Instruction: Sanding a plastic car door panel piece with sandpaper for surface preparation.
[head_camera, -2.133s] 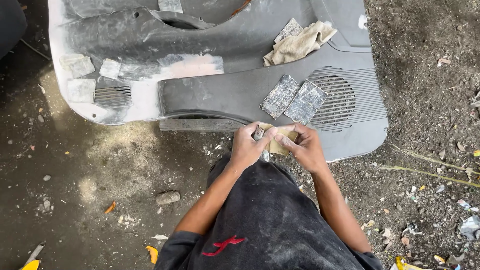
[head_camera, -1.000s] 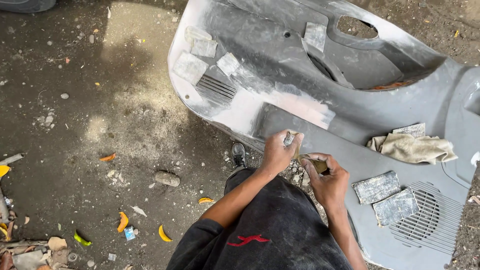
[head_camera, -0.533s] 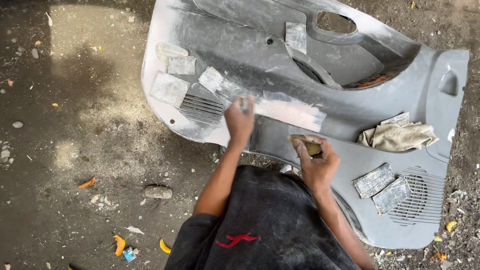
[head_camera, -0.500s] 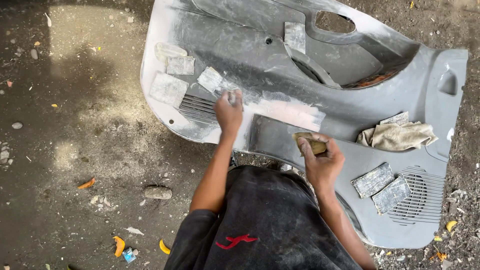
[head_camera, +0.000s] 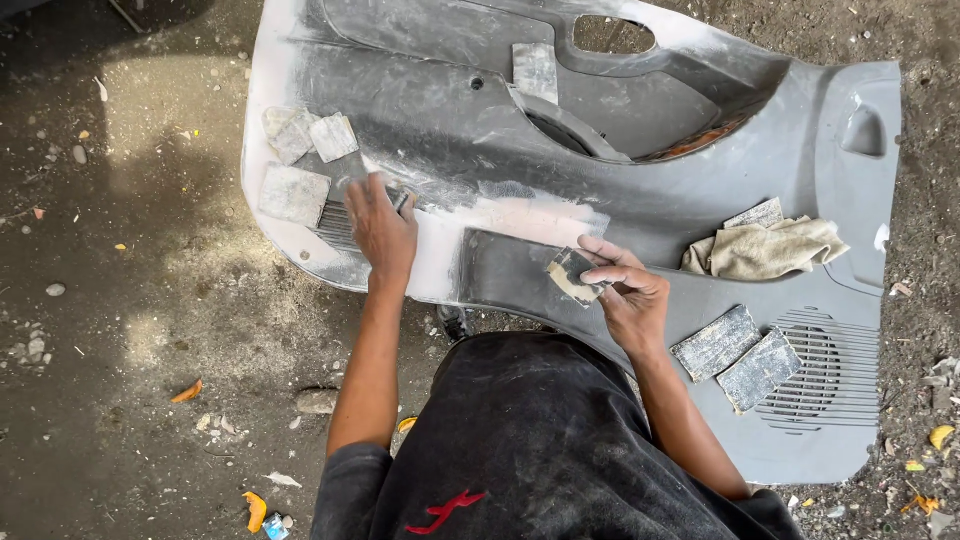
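With filler whitening only part of the grey car door panel (head_camera: 700, 130), the left hand (head_camera: 380, 228) grips a sanding scrap against it while the right hand (head_camera: 625, 290) pinches folded sandpaper (head_camera: 570, 272); much remains unsanded.

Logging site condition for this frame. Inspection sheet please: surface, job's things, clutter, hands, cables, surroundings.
Surface: bare dirt ground, dusty, scattered pebbles.
Job's things: grey door panel lying flat, whitish patches at its left end and middle; folded sanding piece.
Clutter: sandpaper squares at the left end, two more by the speaker grille; beige rag; orange scraps.
Hands: left hand presses on the panel's left grille; right hand pinches the sanding piece.
Cables: nothing seen.
Surroundings: dark shadow at the top left; nothing else seen.
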